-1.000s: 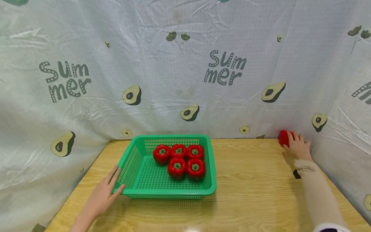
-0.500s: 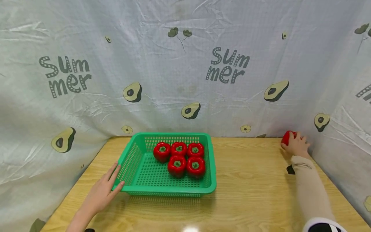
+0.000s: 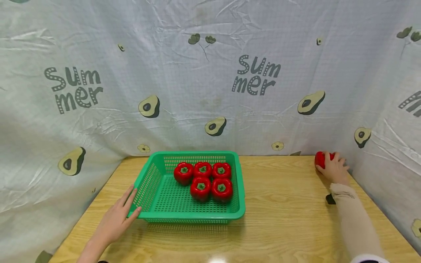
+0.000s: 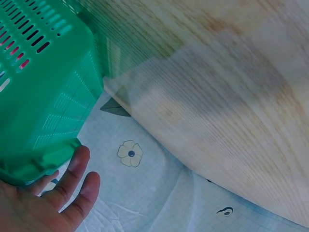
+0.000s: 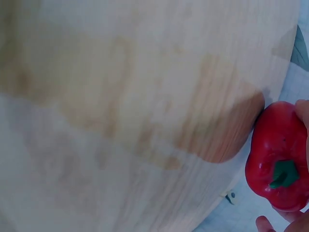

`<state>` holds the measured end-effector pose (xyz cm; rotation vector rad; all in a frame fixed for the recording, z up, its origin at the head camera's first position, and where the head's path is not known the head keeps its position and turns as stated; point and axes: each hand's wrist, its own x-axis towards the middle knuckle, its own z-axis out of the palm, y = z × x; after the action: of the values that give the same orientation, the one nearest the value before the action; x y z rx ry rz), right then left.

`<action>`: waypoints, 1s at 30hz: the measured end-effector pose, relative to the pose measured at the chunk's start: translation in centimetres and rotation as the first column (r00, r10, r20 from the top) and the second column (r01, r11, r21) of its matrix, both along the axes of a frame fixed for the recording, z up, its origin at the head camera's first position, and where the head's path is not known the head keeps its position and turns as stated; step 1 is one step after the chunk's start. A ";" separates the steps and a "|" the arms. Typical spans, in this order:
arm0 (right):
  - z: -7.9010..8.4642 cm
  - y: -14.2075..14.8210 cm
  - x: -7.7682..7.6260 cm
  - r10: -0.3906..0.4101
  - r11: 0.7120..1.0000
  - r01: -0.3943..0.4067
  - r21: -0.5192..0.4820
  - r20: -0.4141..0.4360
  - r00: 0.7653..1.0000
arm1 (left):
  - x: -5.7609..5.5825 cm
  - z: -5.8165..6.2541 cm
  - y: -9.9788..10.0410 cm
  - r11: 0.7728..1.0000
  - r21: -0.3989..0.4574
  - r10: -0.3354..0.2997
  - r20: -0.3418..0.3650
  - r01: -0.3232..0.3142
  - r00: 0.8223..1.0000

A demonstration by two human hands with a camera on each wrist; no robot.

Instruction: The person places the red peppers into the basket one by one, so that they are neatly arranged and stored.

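Note:
Five-fingered and spread, my left hand (image 3: 113, 221) rests its straight fingers on the left rim of a green plastic basket (image 3: 194, 215). The left wrist view shows the fingers (image 4: 83, 193) beside the basket's outer wall (image 4: 46, 106). Several red bell peppers (image 3: 201, 188) stand in the basket, stems up, toward its right side. At the back right corner of the table, my right hand (image 3: 334, 171) grips another red bell pepper (image 3: 319, 160), partly covered by the hand. Its green stem (image 5: 286, 174) shows in the right wrist view, with fingers at the pepper's edge.
The wooden table (image 3: 283, 204) runs back to a pale cloth (image 3: 184, 84) printed with avocados and words. Cloth also hangs close along both sides, the right one near my right hand. A black item (image 3: 330, 199) shows beside the right sleeve (image 3: 353, 219).
My right hand has shifted left over the red bell pepper and wraps it more closely, with the pepper slightly nearer to me. The left hand and the basket stay in place.

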<state>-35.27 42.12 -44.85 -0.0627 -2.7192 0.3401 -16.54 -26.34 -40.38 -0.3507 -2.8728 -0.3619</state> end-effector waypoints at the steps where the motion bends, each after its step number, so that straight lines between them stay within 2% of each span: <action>1: 0.0 0.0 0.0 0.012 1.000 -0.012 0.017 -0.009 1.000 | 0.0 0.0 0.0 1.000 0.001 0.001 0.000 -0.001 1.000; 8: 0.4 -0.9 0.6 0.122 0.984 -0.118 0.133 -0.017 0.992 | -0.1 -0.1 0.0 1.000 0.007 -0.003 -0.013 0.003 1.000; 16: 1.9 -3.9 1.5 0.252 0.944 -0.234 0.232 -0.047 0.967 | -0.1 -0.2 0.0 1.000 0.016 -0.001 -0.012 0.001 1.000; 21: 3.0 -5.8 2.3 0.345 0.913 -0.317 0.259 -0.070 0.936 | -0.1 -0.3 0.0 1.000 0.016 0.002 -0.008 -0.002 1.000; 30: 5.2 -9.9 4.5 0.504 0.848 -0.462 0.260 -0.125 0.855 | 0.0 -0.2 0.0 1.000 0.022 -0.002 -0.011 0.002 1.000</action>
<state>-30.78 32.18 -39.65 0.6993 -2.5280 0.1647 -16.54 -26.37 -40.58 -0.3509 -2.8559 -0.3907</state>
